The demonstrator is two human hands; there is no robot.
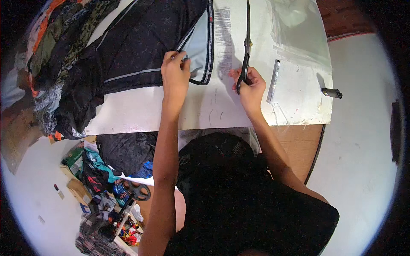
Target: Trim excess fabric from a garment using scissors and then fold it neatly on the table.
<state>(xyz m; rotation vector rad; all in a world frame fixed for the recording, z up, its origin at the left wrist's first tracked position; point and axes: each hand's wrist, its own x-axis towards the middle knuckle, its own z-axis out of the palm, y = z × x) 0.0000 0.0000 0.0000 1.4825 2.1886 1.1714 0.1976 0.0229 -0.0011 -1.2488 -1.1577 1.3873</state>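
My right hand (252, 87) grips long black-handled scissors (246, 57), blades pointing away from me along the white worktable (213, 111). Dark fabric (132, 38) with pale grey stripes covers the table's left part. At its right edge a folded-back flap shows light grey-blue lining (196, 47) bordered by black tape with small pale markings. My left hand (175, 77) has closed fingers on the fabric beside that flap, pinching its edge; the fingertips are partly hidden.
Camouflage and orange cloth (60, 47) is piled at the left. A clear plastic sheet (301, 30), a slim silver bar (273, 81) and a small black object (331, 93) sit at right. Below the table are mixed cloths (124, 151) and a wooden box of small items (130, 230).
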